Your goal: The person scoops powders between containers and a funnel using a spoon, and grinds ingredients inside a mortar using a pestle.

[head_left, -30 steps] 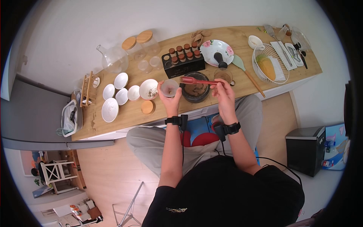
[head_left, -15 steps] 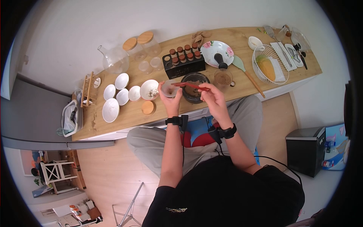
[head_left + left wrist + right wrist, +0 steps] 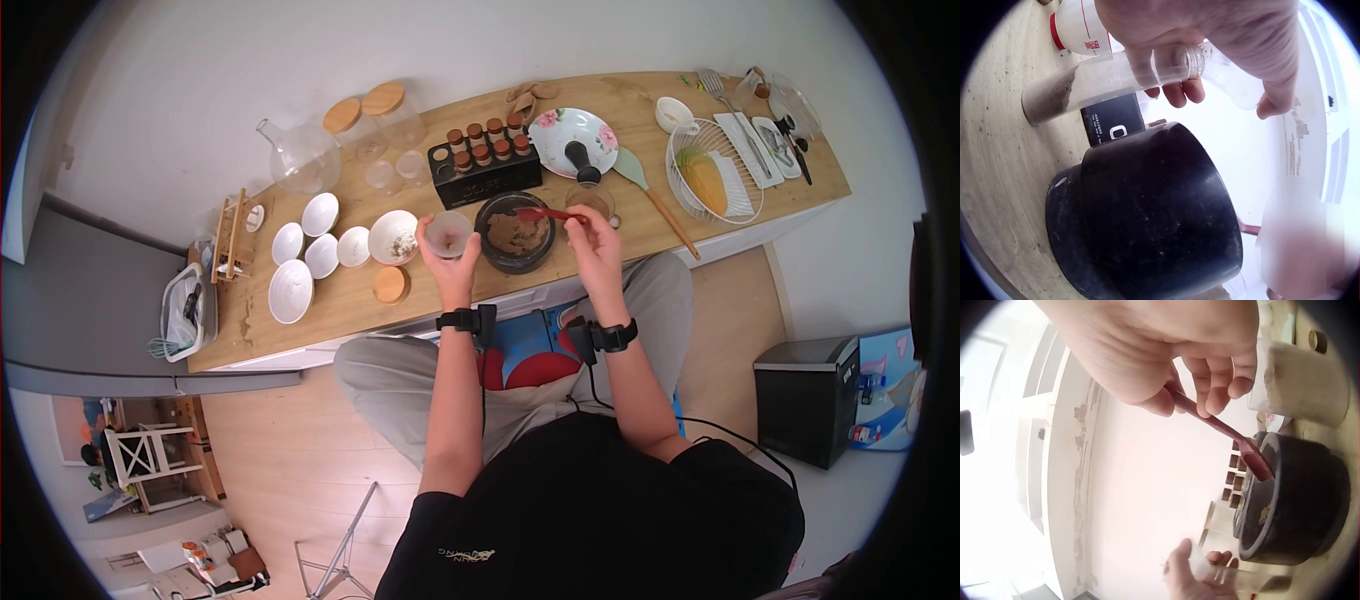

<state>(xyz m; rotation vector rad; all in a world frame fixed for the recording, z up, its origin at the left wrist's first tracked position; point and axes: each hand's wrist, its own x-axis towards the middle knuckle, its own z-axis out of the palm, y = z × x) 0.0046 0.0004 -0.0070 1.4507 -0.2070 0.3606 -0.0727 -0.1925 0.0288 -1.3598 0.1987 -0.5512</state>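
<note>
One red scoop (image 3: 1219, 427) pinched in right grip (image 3: 597, 250), tip over mortar (image 3: 1310, 494); left grip (image 3: 454, 276) grasps jar (image 3: 1100, 78).

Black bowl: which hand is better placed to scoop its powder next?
The right hand, probably: it holds the scoop, tip over the bowl, while the left hand holds the tube.

Looks like clear, smooth plastic or glass on the tube (image 3: 1104, 79), threaded at one end. Reads smooth, satin, lightly scuffed on the mortar (image 3: 1154, 206); can't tell stone from plastic. Smooth, slightly glossy, plastic-looking on the scoop (image 3: 1251, 456). Matt and grainy in the powder (image 3: 515, 236). Shows grained wood, matt, on the tabletop (image 3: 340, 315). Shiny and ceramic-looking on the floral plate (image 3: 556, 140). Dull cloth on the T-shirt (image 3: 600, 500).
</note>
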